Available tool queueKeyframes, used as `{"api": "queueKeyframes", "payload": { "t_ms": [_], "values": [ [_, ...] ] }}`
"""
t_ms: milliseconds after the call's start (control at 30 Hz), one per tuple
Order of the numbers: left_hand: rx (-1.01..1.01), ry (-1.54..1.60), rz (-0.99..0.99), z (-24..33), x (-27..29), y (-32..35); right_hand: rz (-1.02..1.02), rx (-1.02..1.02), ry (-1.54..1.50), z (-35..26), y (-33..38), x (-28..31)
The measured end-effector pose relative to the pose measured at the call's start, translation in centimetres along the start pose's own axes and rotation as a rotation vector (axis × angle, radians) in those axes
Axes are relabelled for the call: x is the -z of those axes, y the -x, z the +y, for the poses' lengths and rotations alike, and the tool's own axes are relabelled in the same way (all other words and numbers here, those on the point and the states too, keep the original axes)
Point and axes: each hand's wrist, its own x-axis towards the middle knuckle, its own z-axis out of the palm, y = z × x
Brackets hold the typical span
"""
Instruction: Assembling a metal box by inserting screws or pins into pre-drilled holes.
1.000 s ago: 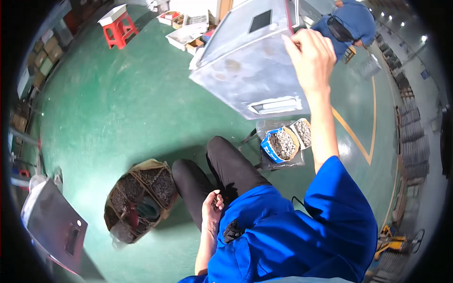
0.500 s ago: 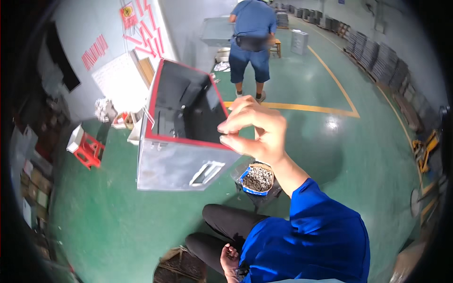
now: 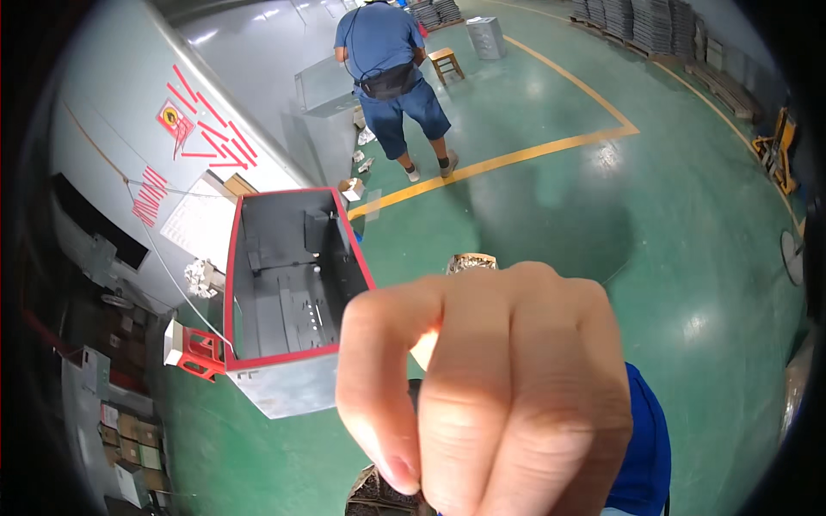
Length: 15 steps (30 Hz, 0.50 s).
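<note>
Very close up, my right hand [image 3: 482, 387] fills the lower middle of the view, its fingers curled in toward the palm. Whatever it may hold is hidden behind the fingers. To its left is an open grey metal box [image 3: 297, 387] with a red rim, dark inside, with rows of small holes or studs on one inner wall. The hand overlaps the box's near right corner in the view; I cannot tell whether they touch. Behind the knuckles shows the top of a small carton [image 3: 471, 261] of small metal parts. My left hand is out of sight.
A person in blue [image 3: 385, 52] stands ahead with their back to me, beside a wooden stool [image 3: 446, 62] and a grey cabinet [image 3: 487, 39]. A red plastic stool [image 3: 202, 353] stands left of the box. Below is a carton of dark pieces [image 3: 379, 497]. Stacked panels [image 3: 632, 21] line the far right.
My right hand has left the box's rim and come up close to the view, its fingers now curled. The view has shifted, and the box appears lower and more upright. My left hand has gone from sight.
</note>
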Motion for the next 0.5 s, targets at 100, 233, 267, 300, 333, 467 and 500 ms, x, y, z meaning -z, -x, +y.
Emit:
{"api": "queueKeyframes", "payload": {
  "t_ms": [100,233,267,300,333,467,500],
  "values": [
    [-0.004,-0.074,0.032,1.9,-3.8,1.7,0.023,0.0,0.007,-0.7,-0.6,0.8],
    [-0.068,-0.291,0.115,2.5,-7.3,2.5,0.034,-0.005,0.032,-1.5,-2.1,1.7],
    [-0.033,-0.334,0.15,3.2,-9.4,2.2,0.026,0.005,0.054,-2.4,-3.0,2.1],
    [-0.005,-0.384,0.177,4.0,-11.7,1.8,0.017,0.021,0.076,-3.4,-3.9,2.3],
    [0.025,-0.401,0.251,4.7,-11.8,1.9,0.031,0.008,0.067,-2.9,-3.8,2.4],
    [-0.072,-0.245,0.134,5.8,-9.3,1.1,0.037,-0.003,0.085,-3.3,-4.7,2.4],
    [-0.099,-0.167,0.083,5.9,-8.3,0.7,0.039,-0.014,0.097,-3.2,-4.7,2.1]
  ]
}}
